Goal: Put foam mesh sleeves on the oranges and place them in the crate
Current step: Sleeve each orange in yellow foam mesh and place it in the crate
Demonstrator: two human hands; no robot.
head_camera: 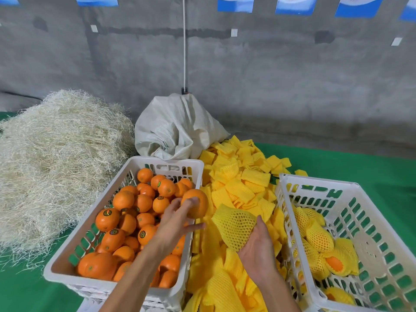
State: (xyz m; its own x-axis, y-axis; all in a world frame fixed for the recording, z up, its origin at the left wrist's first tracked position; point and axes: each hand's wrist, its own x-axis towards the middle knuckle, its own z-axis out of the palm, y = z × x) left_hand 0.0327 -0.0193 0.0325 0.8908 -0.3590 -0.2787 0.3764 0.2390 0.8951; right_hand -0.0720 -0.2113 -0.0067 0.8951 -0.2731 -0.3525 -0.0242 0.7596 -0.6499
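The left hand (174, 218) held one orange (195, 203) above the right rim of the left crate (67, 264), its fingers (189, 206) curled round the near side of the fruit. That white plastic crate was heaped with bare oranges (135, 221), many carrying small round stickers. The right hand (256, 248) gripped a yellow foam mesh sleeve (235, 224), fingers clamped on its lower end so that the sleeve bulged open, its mouth turned toward the orange; the two were near each other but apart. Under both hands, between the crates, lay a loose pile of flat yellow sleeves (243, 179) spread over the green surface (360, 163). The right crate (364, 296), also white and slotted, held a few sleeved oranges (319, 237) along its left side. Behind the left crate sat a white woven sack (177, 129), and to its left a big mound of pale straw-like fibre (56, 158). A grey concrete wall (270, 75) rose behind.
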